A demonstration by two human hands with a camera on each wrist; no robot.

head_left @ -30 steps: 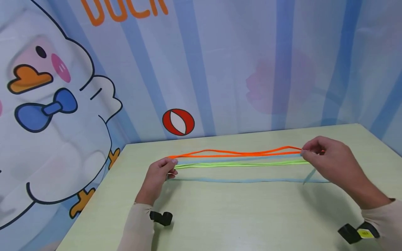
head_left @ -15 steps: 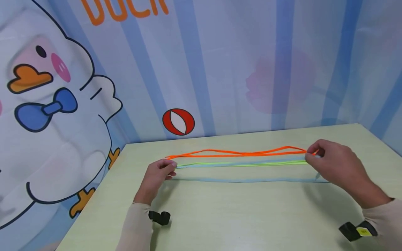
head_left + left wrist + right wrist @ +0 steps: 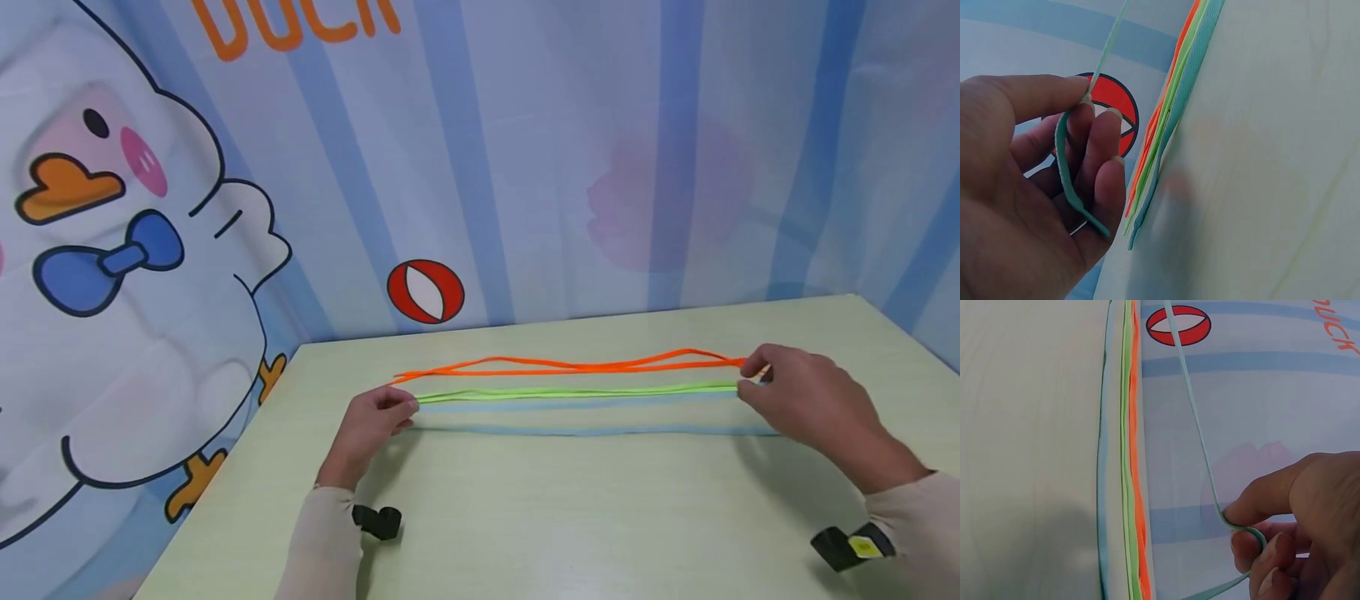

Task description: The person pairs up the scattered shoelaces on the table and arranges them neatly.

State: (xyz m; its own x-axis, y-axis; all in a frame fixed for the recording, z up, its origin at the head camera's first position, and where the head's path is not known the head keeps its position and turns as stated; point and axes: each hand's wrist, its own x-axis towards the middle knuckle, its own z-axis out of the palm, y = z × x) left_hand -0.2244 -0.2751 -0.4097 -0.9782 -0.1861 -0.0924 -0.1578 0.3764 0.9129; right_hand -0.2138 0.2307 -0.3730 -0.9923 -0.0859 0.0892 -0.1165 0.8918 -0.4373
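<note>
A pale blue flat lace (image 3: 577, 403) is stretched taut between both hands, raised above the table. My left hand (image 3: 371, 429) pinches it near one end between thumb and forefinger; the short tip (image 3: 1067, 178) dangles over the curled fingers in the left wrist view. At the other side my right hand (image 3: 813, 400) grips the lace, which bends around its fingertips (image 3: 1275, 550) in the right wrist view. Underneath, a second blue lace (image 3: 577, 432) lies nearest the person. Green laces (image 3: 555, 392) and orange laces (image 3: 585, 367) lie roughly parallel behind it.
The pale wooden table (image 3: 585, 517) meets a printed curtain (image 3: 555, 167) with a duck picture along its far edge. Black wrist cameras (image 3: 378, 522) sit at both cuffs. A red-and-white ball (image 3: 426, 291) is printed on the curtain.
Both hands have come slightly nearer the person, the right one also shifting rightward. The held blue lace passed from behind the green laces to in front of them in the head view.
</note>
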